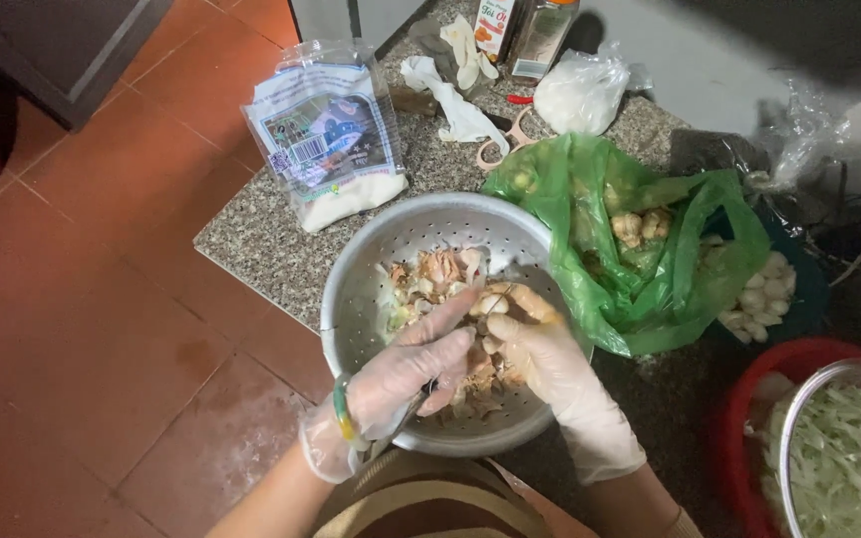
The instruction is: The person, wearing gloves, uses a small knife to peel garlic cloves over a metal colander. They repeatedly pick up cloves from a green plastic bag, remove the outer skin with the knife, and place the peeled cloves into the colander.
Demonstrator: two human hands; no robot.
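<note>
Both my hands wear thin clear gloves and work over a metal colander (381, 249) that holds peels and scraps. My left hand (413, 367) grips a small knife whose handle pokes out below the palm. My right hand (535, 351) holds a small pale bulb, like a shallot or garlic clove (495, 304), right at the knife's tip. A green band sits on my left wrist.
A green plastic bag (650, 259) of unpeeled bulbs lies right of the colander, with peeled cloves (764, 294) beside it. A bowl of shredded cabbage (839, 458) stands in a red basin at right. A bag of white powder (331, 139), scissors and bottles sit on the granite counter.
</note>
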